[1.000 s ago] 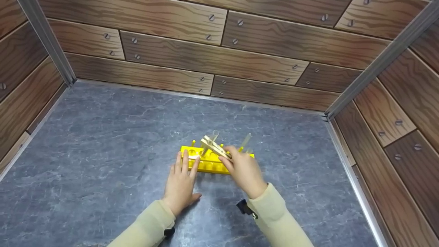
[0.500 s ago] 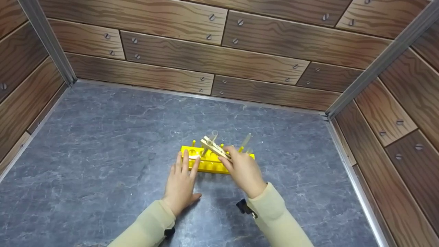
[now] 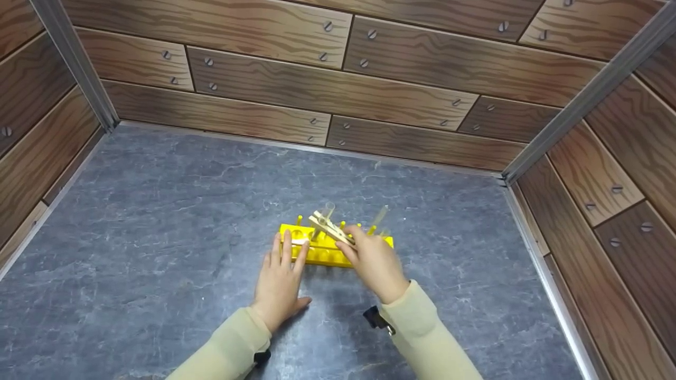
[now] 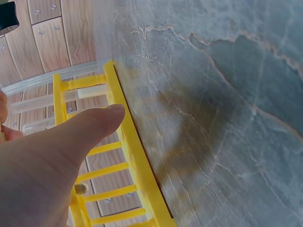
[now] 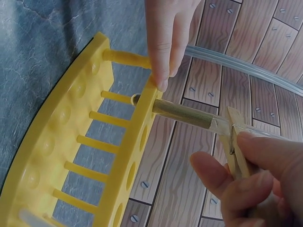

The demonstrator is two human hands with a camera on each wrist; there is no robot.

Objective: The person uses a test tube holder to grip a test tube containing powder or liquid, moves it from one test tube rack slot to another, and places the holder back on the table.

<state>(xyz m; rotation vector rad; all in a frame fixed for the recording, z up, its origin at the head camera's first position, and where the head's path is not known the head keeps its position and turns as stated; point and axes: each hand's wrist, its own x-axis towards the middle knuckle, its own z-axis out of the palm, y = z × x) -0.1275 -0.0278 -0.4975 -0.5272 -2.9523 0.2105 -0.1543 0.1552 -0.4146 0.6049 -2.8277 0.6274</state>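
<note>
A yellow test tube rack (image 3: 327,257) stands on the floor surface before me. My right hand (image 3: 379,266) pinches a wooden test tube clamp (image 5: 233,139), whose jaws are round a clear test tube (image 5: 182,114). Dull greenish-brown contents fill the tube's lower part. Its rounded bottom has passed into a hole near the left end of the rack's top board, and the tube is tilted in the head view. My left hand (image 3: 275,287) rests straight fingertips on the rack's left end, near that hole. In the left wrist view, the thumb (image 4: 106,120) lies across in front of the rack.
Another clear tube (image 3: 380,215) leans up at the rack's right end. Thin yellow pegs (image 3: 299,220) rise along its back edge. Marbled grey surface (image 3: 185,221) surrounds the rack, and wood-print walls (image 3: 274,100) with metal edging enclose it.
The upper end of the test tube has tipped very slightly left and lower. Both hands stay almost where they were, with the same hold on the clamp and rack.
</note>
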